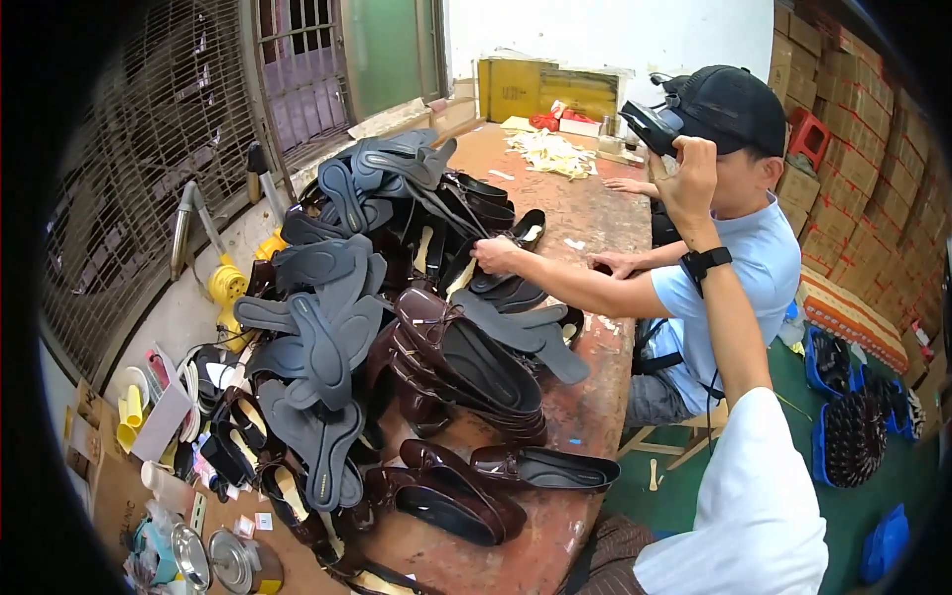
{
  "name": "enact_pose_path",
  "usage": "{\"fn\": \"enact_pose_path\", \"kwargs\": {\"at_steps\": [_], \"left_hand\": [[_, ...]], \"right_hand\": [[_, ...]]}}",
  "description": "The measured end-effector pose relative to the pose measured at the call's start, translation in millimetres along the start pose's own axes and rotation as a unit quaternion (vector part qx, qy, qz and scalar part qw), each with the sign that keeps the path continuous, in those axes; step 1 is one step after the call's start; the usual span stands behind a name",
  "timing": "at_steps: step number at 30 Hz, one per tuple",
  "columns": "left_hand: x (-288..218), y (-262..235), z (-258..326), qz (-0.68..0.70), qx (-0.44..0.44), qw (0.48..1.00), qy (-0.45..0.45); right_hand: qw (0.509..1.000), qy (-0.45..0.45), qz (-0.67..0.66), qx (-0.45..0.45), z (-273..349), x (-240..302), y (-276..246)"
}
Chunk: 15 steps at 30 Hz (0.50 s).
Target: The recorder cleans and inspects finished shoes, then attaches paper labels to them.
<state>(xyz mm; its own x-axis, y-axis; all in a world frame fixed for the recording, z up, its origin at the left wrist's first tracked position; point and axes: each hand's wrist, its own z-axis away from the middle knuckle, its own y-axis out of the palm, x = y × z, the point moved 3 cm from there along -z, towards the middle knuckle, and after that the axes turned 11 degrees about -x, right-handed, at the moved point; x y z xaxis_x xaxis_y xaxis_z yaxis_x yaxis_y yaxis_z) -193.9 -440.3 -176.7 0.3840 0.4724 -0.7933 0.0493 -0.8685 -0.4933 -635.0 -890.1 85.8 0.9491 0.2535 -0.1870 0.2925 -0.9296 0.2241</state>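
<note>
My right arm, in a white sleeve with a black watch at the wrist, rises from the lower right. My right hand [686, 188] is closed in a pinch at the lower edge of a black head-worn device [651, 127]. That device is fixed to the front of a black cap [729, 99] on a co-worker in a light blue shirt [759, 253]. My left hand is not in view. One co-worker's hand [496, 256] reaches into the pile of shoes on the table; another hand [620, 264] rests at the table's edge.
Dark brown leather shoes [466, 357] and grey insoles [322, 347] are heaped on the worn table [555, 223]. Pale strips [555, 154] lie at its far end. Another person's hand [630, 186] rests farther back. Stacked cartons [843, 178] and blue bins [823, 436] are at the right.
</note>
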Motion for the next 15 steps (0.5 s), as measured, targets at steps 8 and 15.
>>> {"fn": "enact_pose_path", "kwargs": {"at_steps": [8, 15], "left_hand": [[-8, 6, -8, -0.037, -0.022, 0.999, 0.029], [-72, 11, -5, 0.040, -0.037, 0.993, 0.107]], "right_hand": [[0.999, 0.026, 0.021, -0.039, 0, -14, -13], [0.988, 0.092, -0.021, 0.119, -41, 5, -52]]}}
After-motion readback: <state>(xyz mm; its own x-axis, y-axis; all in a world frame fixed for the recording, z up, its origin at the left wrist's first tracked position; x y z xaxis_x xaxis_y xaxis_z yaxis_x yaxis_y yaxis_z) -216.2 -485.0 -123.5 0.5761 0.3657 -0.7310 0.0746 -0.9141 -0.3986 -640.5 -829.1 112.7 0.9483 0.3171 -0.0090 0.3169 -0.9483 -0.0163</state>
